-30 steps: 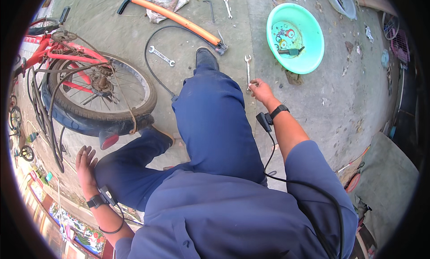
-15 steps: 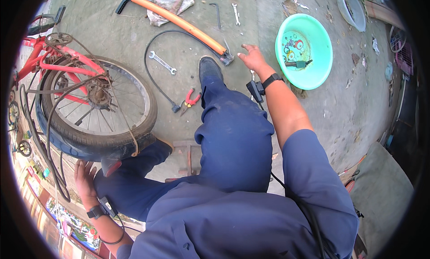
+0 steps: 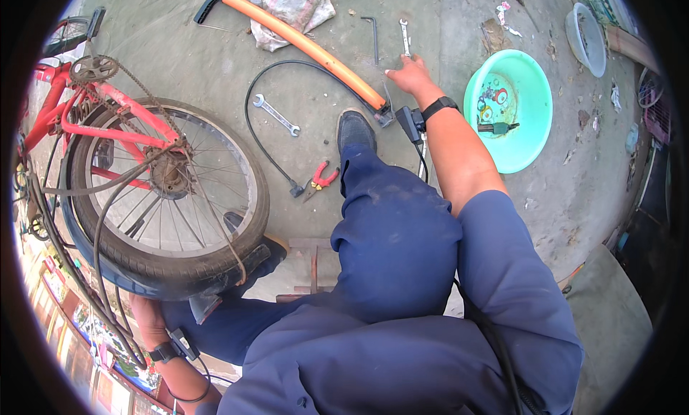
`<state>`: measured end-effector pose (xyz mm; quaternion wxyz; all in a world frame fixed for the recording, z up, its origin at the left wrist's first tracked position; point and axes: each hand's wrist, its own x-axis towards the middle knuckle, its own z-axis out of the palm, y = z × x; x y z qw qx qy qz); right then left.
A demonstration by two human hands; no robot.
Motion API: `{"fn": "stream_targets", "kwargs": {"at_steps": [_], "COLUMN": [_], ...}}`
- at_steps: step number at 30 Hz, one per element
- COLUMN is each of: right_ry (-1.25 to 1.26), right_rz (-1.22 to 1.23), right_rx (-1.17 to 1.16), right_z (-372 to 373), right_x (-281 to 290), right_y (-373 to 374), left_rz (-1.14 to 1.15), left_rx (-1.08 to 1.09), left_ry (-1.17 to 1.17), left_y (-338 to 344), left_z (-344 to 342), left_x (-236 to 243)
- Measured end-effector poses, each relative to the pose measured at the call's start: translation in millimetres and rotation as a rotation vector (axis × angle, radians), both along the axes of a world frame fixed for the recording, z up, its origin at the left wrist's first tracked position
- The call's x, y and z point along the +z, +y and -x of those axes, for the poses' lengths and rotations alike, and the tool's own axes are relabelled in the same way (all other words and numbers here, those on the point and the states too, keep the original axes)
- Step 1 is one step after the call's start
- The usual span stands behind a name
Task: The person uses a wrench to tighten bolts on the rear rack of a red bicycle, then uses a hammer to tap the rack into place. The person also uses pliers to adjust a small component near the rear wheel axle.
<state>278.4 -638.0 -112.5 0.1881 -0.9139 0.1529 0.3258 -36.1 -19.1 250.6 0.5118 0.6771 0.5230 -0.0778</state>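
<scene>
My right hand (image 3: 415,77) reaches forward past the pump's foot, its thumb apart from the other fingers. Its fingertips are at the near end of a small open-ended wrench (image 3: 405,36) lying on the ground. My left hand (image 3: 147,320) is at the near side of the bicycle's rear wheel (image 3: 255,192), by the dark mudguard (image 3: 136,280). The wheel and mudguard hide those fingers. The red bicycle frame (image 3: 133,133) lies at the left, with a loose brown cord or strap (image 3: 215,235) hanging across the spokes.
An orange hand pump (image 3: 308,49) with a black hose (image 3: 252,131) lies ahead. Around it are a larger wrench (image 3: 276,115), red-handled pliers (image 3: 321,179), a hex key (image 3: 374,38) and a whitish sack (image 3: 294,13). A green basin (image 3: 535,153) holding small parts stands at the right.
My right hand has moved forward to the small wrench. My left hand's fingers have gone out of sight behind the wheel and mudguard. The whole view has shifted slightly.
</scene>
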Motion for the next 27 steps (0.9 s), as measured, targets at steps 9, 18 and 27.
{"fn": "stream_targets", "kwargs": {"at_steps": [9,18,27], "right_ry": [0.088,0.035,-0.093], "right_rz": [0.112,0.245,0.028], "right_rx": [0.040,0.185,-0.091], "right_z": [-22.6,-26.6,14.4], "right_x": [-8.8,-22.3,-70.4], "right_y": [15.2,10.5,-24.8], "left_rz": [0.042,0.051,-0.071], "left_rx": [0.107,0.049,-0.075], "left_ry": [-0.085,-0.102,-0.102], "left_y": [24.8,19.5,-11.5], "left_z": [9.4,5.6,-15.3], "left_x": [-9.0,-9.8,0.1]}}
